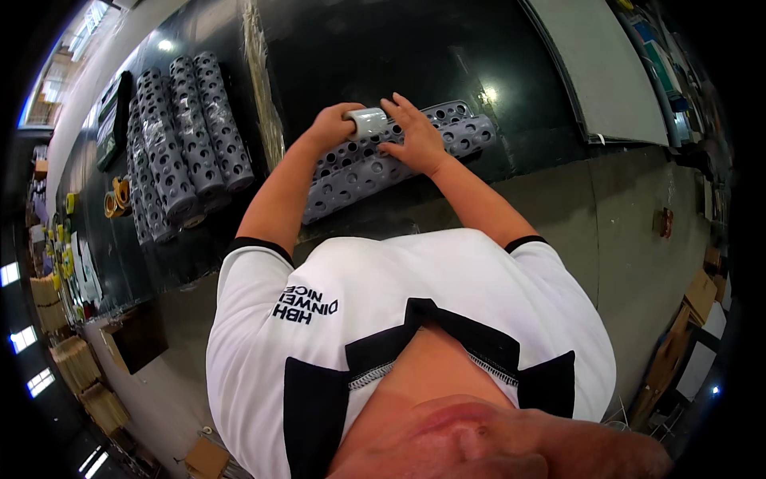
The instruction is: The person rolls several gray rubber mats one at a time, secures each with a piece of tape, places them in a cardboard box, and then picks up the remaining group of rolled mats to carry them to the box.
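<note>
My left hand (335,128) is closed round the end of a small roll of clear or whitish wrapping film (369,124). Beneath it, a grey roll of sheet with a dark ring-and-dot pattern (359,188) lies slantwise near the table's front edge. A loose flap or second layer of the same patterned sheet (447,112) shows along its far side. My right hand (415,140) rests on the patterned roll with fingers apart, its fingertips close to the film roll. Whether those fingertips touch the film is hard to tell.
Several matching patterned rolls (171,148) in shiny wrap lie together at the table's left. Brown tape rolls (117,198) sit beside them. A strip of crumpled clear film (259,76) crosses the dark table (359,48). A pale panel (606,72) stands at the far right.
</note>
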Available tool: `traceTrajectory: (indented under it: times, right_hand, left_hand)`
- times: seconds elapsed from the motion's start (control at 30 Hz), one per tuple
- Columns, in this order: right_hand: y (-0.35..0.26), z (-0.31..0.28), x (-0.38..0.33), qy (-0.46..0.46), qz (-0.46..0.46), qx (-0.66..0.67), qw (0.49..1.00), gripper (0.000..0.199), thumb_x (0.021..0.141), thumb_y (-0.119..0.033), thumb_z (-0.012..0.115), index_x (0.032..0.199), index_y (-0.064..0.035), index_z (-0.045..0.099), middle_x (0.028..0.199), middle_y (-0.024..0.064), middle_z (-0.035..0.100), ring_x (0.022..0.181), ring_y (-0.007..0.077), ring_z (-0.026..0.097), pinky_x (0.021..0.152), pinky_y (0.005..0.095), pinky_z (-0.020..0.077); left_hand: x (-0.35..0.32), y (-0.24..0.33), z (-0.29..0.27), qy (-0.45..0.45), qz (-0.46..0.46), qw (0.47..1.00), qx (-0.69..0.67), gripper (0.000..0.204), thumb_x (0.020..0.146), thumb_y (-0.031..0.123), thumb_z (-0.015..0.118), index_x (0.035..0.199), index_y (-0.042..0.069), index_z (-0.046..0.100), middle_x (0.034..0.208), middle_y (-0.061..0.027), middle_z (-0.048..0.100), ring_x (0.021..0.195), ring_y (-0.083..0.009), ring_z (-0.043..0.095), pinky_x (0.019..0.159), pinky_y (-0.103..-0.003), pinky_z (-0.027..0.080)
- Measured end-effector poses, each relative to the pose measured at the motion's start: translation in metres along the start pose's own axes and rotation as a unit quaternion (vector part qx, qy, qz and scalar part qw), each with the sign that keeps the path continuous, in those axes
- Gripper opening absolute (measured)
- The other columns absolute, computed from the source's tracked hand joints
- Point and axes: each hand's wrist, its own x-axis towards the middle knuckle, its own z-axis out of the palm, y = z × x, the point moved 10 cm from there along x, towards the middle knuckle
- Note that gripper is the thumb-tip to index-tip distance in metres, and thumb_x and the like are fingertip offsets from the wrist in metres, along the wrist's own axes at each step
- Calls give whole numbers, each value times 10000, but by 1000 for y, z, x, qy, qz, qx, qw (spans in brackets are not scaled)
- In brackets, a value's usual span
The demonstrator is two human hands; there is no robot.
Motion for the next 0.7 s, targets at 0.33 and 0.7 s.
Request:
traceTrajectory:
  times: [0.33,0.7]
  right_hand:
    - [7,6,-21,-73,-22,32,997,134,785,-246,741,760,-114,730,792,44,707,786,278,672,705,407,536]
    - [-11,3,-32,-122,-41,-36,991,247,775,-335,739,910,-128,729,905,66,699,917,281,654,801,409,509]
  left_hand:
    - [52,-4,-7,175,87,925,327,328,779,210,694,1098,160,753,1038,-147,702,976,-337,661,837,-408,532]
    - [-9,50,46,79,217,932,280,194,832,131,654,1004,73,724,959,-140,669,924,-345,643,854,-428,517]
